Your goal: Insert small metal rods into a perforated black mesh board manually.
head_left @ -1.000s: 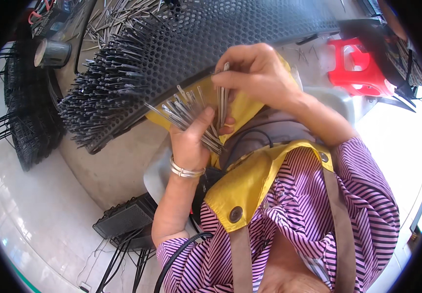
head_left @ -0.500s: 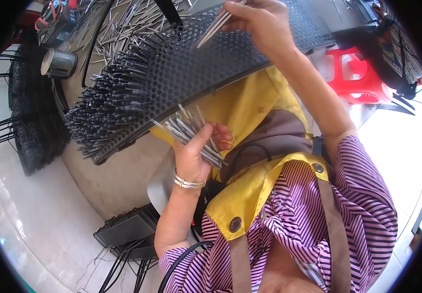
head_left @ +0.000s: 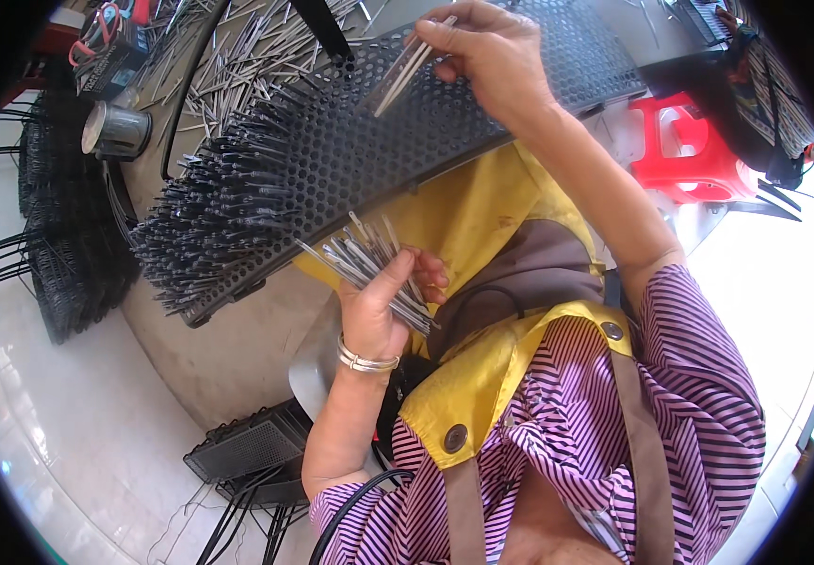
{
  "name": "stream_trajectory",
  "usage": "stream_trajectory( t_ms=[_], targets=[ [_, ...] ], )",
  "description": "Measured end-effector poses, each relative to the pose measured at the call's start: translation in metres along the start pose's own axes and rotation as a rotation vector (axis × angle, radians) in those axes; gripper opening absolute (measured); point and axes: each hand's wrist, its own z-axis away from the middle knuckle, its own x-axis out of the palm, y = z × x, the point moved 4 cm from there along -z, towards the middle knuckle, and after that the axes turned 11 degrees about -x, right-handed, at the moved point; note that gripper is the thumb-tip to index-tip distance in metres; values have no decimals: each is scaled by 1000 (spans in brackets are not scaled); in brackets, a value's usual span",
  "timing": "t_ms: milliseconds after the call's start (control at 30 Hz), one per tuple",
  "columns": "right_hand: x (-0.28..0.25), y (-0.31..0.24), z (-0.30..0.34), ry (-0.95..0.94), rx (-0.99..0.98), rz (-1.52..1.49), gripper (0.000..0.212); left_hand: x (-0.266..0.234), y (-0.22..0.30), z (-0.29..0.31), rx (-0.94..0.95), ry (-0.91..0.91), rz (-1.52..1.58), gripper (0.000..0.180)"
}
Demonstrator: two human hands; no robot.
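Note:
My left hand is closed round a bundle of thin metal rods, fanned out at their upper ends below the near edge of a black perforated tray. Above the tray's bare holes, my right hand pinches a few more slim rods. Their lower ends point down and left, close to the tray; whether they touch it I cannot tell. Many dark-tipped rods stand packed in the holes on the tray's left part.
Loose metal rods lie scattered on the table behind the tray. A metal cup and red-handled pliers are at the far left. Black hooked racks hang at left; a red plastic stool stands at right.
My right hand has shifted slightly left and down with its rods, which have tilted more upright. My left hand keeps its bundle nearly in place.

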Motion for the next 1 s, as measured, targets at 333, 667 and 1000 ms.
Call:
stream_trajectory(
  t_ms=[333,667,1000],
  targets=[
    [33,-18,51,-574,388,149,8,-1,9,1,108,30,39,23],
    [51,-6,83,-713,290,300,13,12,12,5,150,25,-81,22],
    [42,-9,95,-699,76,544,32,13,10,7,159,104,-89,19]
  ],
)
